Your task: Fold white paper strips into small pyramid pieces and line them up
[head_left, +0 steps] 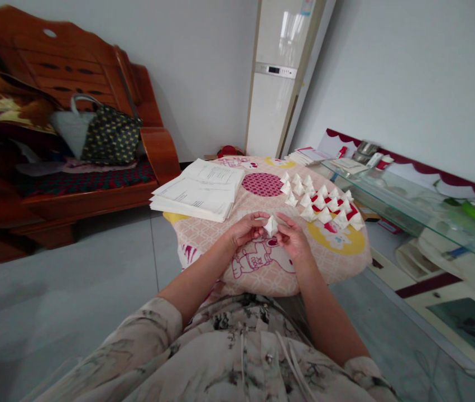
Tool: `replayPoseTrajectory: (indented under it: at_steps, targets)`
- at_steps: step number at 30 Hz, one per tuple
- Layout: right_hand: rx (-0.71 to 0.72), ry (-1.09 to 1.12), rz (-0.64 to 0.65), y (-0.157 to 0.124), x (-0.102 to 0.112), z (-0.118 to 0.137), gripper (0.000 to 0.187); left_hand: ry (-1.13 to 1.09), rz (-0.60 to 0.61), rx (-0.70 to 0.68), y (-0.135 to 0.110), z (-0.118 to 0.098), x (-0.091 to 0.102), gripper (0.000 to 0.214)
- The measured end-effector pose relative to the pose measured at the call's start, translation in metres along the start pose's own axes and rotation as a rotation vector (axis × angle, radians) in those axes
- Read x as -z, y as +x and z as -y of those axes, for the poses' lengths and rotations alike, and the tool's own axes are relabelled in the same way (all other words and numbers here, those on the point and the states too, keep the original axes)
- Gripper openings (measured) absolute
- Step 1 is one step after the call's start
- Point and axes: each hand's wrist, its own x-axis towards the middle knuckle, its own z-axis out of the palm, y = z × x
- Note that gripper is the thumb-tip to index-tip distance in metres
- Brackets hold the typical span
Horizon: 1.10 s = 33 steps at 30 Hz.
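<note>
1. Left hand and right hand: fingers grasp a pointed folded-paper piece between them, perhaps just above the tablecloth.
2. Round counter, draped in that beige-pink cartoon print.
3. Left, flat stacked printed sheets; right, rows of crisp paper pyramids.
4. Glass-topped cabinet, right; glossy carved-wood settee, left.
5. Tall, shiny white air conditioner behind.

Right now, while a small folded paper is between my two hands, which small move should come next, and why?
I would probably set the folded paper piece beside the similar pieces on the table: it seems to have a pointed shape like theirs, and the left hand and right hand both hold it.
</note>
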Motion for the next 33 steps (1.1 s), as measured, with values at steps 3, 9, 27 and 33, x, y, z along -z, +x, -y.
replayPoseTrajectory:
  at_steps: [3, 9, 27, 33]
  targets:
    - [0.027, 0.057, -0.111, 0.004, 0.003, -0.003, 0.038, 0.067, 0.055, -0.053, -0.002, 0.001, -0.006, 0.064]
    - [0.033, 0.053, -0.164, 0.007, 0.006, -0.007, 0.022, 0.438, 0.022, -0.314, 0.005, 0.01, -0.013, 0.061]
    - [0.114, -0.154, -0.203, -0.001, -0.008, -0.005, 0.032, 0.67, -0.116, -0.418, 0.012, 0.012, 0.001, 0.041]
    - [0.133, -0.27, -0.225, -0.002, -0.008, -0.007, 0.026, 0.551, -0.115, -0.262, 0.008, 0.01, -0.002, 0.04]
